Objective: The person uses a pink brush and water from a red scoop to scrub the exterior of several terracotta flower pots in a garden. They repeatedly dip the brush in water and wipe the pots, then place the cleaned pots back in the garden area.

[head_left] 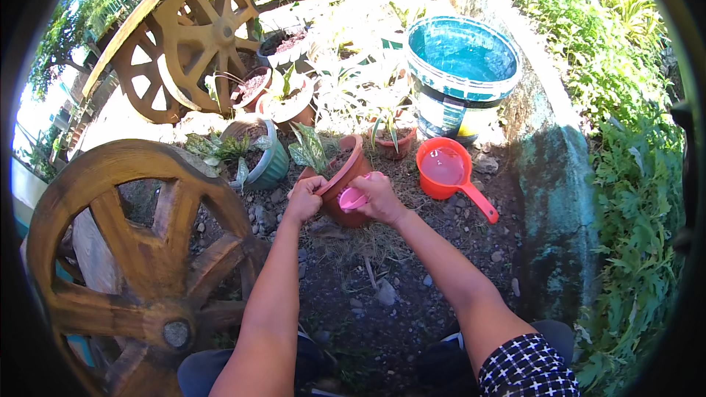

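Observation:
My left hand (305, 198) grips the rim of a terracotta-coloured plant pot (350, 172), which leans over on the ground. Inside the pot are soil and a plant with pale speckled leaves (310, 148). In my right hand (381, 198) is a pink scrub brush (352, 198), held against the outer wall of the pot just under its rim. The bristles are mostly hidden. To the right a red dipper (443, 168) with a long handle rests on the soil, with cloudy liquid in it.
A large teal-lined bucket (463, 60) stands behind the dipper, by a mossy concrete wall (557, 220). Left of the pot are a green pot (265, 154) and a wooden-looking spoked wheel (149, 264). More potted plants, including a small pot (394, 143), stand behind. Stones (386, 293) dot the soil.

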The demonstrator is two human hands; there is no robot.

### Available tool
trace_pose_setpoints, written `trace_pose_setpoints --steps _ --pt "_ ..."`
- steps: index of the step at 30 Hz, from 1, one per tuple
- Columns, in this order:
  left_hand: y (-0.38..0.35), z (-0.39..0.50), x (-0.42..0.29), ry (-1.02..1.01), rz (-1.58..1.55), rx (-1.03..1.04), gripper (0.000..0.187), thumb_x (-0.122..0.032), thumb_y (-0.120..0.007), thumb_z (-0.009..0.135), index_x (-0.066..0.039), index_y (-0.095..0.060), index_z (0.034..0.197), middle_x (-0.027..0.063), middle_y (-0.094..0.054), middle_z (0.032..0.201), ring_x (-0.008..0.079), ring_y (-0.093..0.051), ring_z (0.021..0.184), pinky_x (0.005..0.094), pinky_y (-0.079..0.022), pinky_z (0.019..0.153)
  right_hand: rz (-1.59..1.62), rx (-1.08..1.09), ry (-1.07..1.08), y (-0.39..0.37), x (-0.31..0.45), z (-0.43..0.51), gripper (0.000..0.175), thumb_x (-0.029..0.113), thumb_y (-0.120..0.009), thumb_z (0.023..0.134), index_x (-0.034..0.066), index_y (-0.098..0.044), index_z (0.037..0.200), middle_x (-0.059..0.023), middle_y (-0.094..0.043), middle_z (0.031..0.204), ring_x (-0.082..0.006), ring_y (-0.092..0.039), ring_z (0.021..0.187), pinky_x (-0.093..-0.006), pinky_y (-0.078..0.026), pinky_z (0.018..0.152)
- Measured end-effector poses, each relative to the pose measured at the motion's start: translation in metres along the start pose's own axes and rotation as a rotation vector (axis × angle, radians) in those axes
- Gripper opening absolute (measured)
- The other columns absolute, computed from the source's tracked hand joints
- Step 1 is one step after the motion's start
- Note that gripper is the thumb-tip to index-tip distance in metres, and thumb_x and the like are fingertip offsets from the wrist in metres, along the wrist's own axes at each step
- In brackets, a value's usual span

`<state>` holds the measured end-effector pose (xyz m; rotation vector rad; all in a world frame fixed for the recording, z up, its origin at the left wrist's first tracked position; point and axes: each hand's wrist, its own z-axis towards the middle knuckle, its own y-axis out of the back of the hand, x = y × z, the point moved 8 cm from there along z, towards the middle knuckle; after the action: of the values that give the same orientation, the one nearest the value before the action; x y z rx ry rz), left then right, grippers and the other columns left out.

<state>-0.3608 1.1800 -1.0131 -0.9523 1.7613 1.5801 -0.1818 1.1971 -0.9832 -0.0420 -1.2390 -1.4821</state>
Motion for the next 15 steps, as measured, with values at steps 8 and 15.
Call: trace_pose_setpoints --steps 8,15 --pt "-0.01 -0.007 0.006 0.027 -0.051 0.065 0.025 0.002 -0.05 0.064 -0.014 -0.065 0.077 -0.002 -0.061 0.07 0.0126 -0.058 0.08 0.0286 -0.038 0.086 0.246 -0.198 -0.52 0.026 -0.055 -0.006 0.051 0.036 -0.082 0.068 0.0079 -0.055 0.101 -0.0099 -0.061 0.093 -0.0247 -0.061 0.088 -0.0366 -0.05 0.076" --pt "-0.007 -0.001 -0.003 0.012 -0.108 -0.025 0.026 0.002 -0.05 0.061 -0.013 -0.064 0.077 -0.0036 -0.06 0.071 0.0115 -0.056 0.077 0.0295 -0.034 0.085 0.145 -0.211 -0.356 -0.008 -0.028 -0.027 0.052 0.038 -0.081 0.069 0.0077 -0.056 0.104 -0.0112 -0.061 0.091 -0.0248 -0.06 0.088 -0.0372 -0.049 0.078"
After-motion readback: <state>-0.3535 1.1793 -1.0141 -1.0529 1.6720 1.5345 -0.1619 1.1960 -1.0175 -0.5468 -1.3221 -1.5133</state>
